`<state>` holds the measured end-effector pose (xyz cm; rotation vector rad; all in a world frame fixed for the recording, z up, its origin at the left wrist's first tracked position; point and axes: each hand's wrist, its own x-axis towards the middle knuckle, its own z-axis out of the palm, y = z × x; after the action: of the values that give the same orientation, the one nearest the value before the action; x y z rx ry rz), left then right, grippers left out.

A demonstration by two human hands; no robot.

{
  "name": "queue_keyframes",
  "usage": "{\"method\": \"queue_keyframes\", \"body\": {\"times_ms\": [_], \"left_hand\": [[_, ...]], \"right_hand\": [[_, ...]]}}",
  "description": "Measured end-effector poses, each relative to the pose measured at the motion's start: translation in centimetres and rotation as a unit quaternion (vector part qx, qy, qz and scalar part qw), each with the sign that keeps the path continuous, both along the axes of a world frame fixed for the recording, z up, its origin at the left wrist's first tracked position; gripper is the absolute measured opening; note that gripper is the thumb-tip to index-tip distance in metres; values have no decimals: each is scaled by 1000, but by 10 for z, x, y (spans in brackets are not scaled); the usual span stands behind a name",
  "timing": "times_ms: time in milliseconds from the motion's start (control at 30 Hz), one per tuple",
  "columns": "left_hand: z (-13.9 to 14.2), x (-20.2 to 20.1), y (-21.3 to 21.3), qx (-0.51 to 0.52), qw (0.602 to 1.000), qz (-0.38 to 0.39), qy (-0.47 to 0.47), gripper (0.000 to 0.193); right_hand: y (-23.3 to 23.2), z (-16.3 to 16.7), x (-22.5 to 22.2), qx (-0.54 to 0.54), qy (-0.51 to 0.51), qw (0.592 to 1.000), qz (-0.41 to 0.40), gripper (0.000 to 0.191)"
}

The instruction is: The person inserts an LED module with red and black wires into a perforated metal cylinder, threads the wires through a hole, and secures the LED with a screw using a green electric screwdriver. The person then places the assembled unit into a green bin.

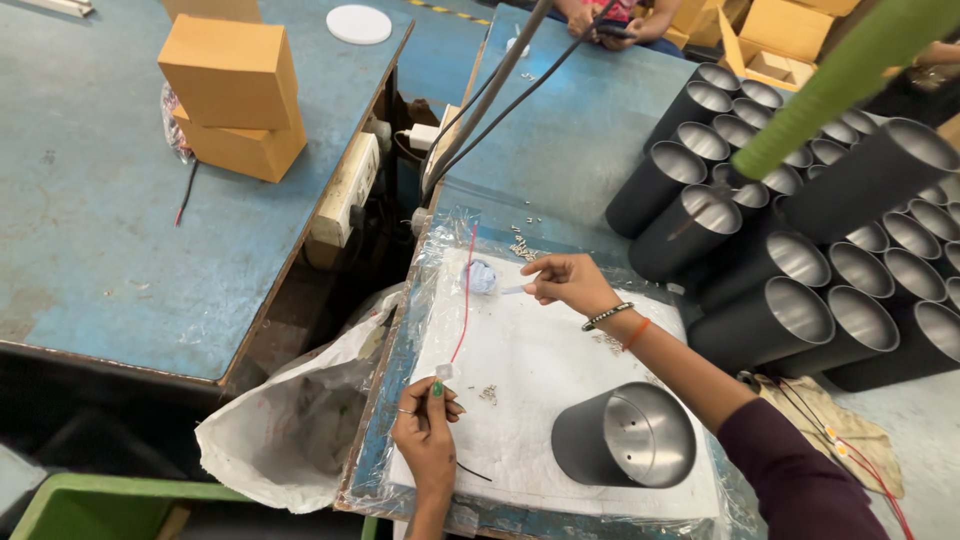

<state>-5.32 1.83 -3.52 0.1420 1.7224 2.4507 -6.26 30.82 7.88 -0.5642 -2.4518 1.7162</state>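
Observation:
My left hand (425, 430) rests on a white foam pad (540, 370) and pinches a small white part at the end of a red wire (465, 295) that runs up the pad. My right hand (565, 280) is farther up the pad, its fingers closed on a thin white strip (515, 289) beside a small blue-white lump (482, 277). A black metal cylinder (625, 435) with a shiny inside lies on its side on the pad, right of my left hand. Tiny screws (488, 394) lie loose between the hands.
A stack of several black cylinders (790, 220) fills the right side. Cardboard boxes (235, 95) stand on the blue table (90, 220) at left. A white sack (300, 420) hangs in the gap between tables. A green-wrapped pole (850, 75) and cables cross overhead. Another person's hands (610, 25) are at the far end.

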Motion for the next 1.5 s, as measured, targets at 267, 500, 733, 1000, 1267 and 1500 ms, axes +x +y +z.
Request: {"method": "queue_keyframes", "body": {"times_ms": [267, 500, 733, 1000, 1267, 1500], "left_hand": [[13, -14, -3, 55, 998, 5, -1, 14], [74, 8, 3, 38, 997, -59, -24, 16], [128, 48, 7, 80, 980, -167, -76, 18], [149, 65, 7, 101, 969, -207, -91, 19], [153, 70, 7, 113, 962, -217, -122, 20], [152, 72, 6, 120, 957, -214, -152, 20]], "right_hand": [[-12, 46, 65, -53, 70, 995, -39, 20], [-66, 104, 123, 54, 134, 989, -27, 17], [-123, 122, 157, 222, 230, 947, -20, 14], [-133, 119, 167, 278, 240, 930, -16, 16], [-140, 125, 181, 518, 317, 792, 63, 23], [-143, 129, 183, 589, 341, 725, 107, 28]]}}
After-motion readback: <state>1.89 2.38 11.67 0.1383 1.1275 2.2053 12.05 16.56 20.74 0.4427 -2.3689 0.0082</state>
